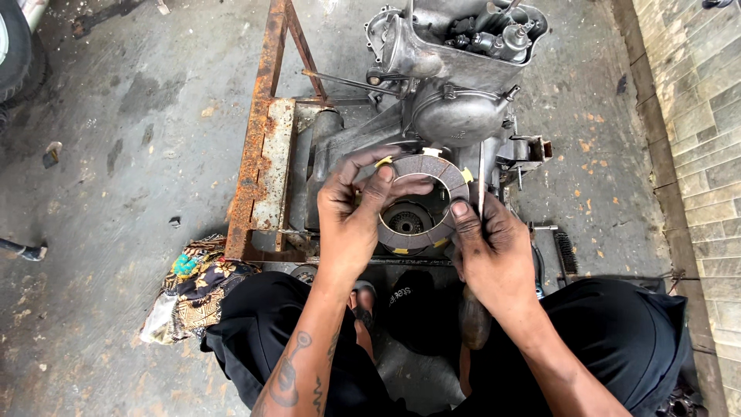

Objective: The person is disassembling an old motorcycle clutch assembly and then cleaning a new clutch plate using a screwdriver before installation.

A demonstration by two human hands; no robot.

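A grey ring-shaped clutch friction plate (pixel 440 176) with yellowish tabs on its rim is held over the open clutch housing of a dirty metal engine (pixel 451 116). My left hand (pixel 356 216) grips the ring's left side, thumb across its face and fingers curled behind. My right hand (pixel 490 247) pinches its lower right edge with the thumb on top. Through the ring's hole I see the clutch hub (pixel 407 222) inside the engine. Both hands are greasy.
The engine sits on a rusty metal stand (pixel 266 154) on a stained concrete floor. A patterned cloth (pixel 193 289) lies by my left knee. A wire brush (pixel 566 252) rests on the floor to the right. A tiled wall (pixel 698 139) runs along the right.
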